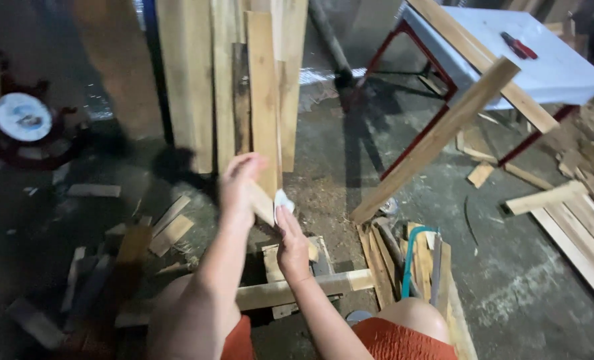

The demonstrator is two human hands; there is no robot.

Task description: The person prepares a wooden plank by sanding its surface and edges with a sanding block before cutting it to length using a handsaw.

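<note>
A wooden plank [263, 107] stands tilted at the centre of view, its lower end gripped by the left hand [238, 190] at ten o'clock. At four o'clock the right hand [290, 237] pinches a small white pad [283, 199] against its edge. Below lies a wooden crosspiece [297, 290], likely a rest.

A dark grey concrete floor [510, 280] littered with pale wood offcuts [170, 230]; tall wooden planks [197, 73] lean at upper centre, a red-legged white-topped counter [550, 67] stands upper right.

no packages, signs or screens here (one round white label [22, 117] far left)
</note>
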